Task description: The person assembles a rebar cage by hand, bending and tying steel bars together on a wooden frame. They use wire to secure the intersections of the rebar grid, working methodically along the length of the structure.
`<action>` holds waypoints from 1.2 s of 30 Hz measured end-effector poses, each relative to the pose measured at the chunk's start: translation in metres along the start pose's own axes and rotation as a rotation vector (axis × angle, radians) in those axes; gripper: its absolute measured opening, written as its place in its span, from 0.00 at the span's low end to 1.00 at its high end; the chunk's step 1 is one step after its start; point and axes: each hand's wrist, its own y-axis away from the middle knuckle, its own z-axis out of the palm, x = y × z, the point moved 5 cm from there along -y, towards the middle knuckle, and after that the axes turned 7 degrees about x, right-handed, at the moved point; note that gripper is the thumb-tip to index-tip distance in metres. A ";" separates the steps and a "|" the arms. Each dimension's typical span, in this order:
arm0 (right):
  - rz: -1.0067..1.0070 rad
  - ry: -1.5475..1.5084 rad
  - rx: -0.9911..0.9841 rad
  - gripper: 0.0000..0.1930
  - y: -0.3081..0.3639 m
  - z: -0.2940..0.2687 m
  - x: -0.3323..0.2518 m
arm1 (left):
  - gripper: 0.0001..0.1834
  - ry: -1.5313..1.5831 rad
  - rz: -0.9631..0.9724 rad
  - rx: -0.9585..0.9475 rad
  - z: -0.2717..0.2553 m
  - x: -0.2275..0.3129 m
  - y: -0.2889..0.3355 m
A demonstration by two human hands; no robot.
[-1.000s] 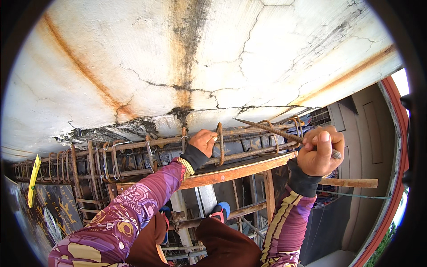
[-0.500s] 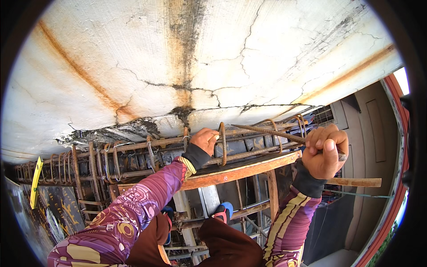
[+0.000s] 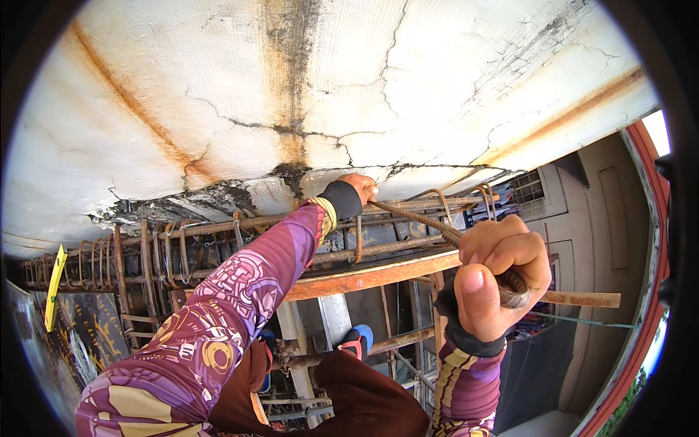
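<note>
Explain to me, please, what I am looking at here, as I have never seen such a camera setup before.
There is no robot: you see a person's bare hands. A wide fisheye camera on the head looks down at them, so straight edges bend.

The right hand grips a ribbed metal rod. The left hand is at the rod's far end, beside a bent bar; what its fingers hold is hidden.

A rusty rebar cage runs across, below a cracked white wall in the picture. A wooden board lies nearer the person, and a yellow bar-shaped object is far left.
</note>
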 end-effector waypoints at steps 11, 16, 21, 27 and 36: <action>0.234 -0.238 -0.240 0.14 -0.072 -0.078 0.058 | 0.18 0.139 -0.131 -0.262 0.004 -0.008 -0.014; 0.151 -0.244 -0.379 0.19 -0.092 -0.084 0.074 | 0.17 0.164 -0.123 -0.294 0.004 -0.012 -0.018; 0.274 -0.539 -0.445 0.20 -0.095 -0.066 0.081 | 0.15 0.073 -0.088 -0.327 0.011 -0.010 -0.020; 0.356 -0.141 0.244 0.19 -0.069 -0.004 0.036 | 0.14 0.230 -0.146 -0.291 0.000 -0.004 -0.009; 0.408 -0.234 0.616 0.13 -0.047 0.019 0.029 | 0.37 0.312 -0.069 -0.404 -0.010 -0.024 0.011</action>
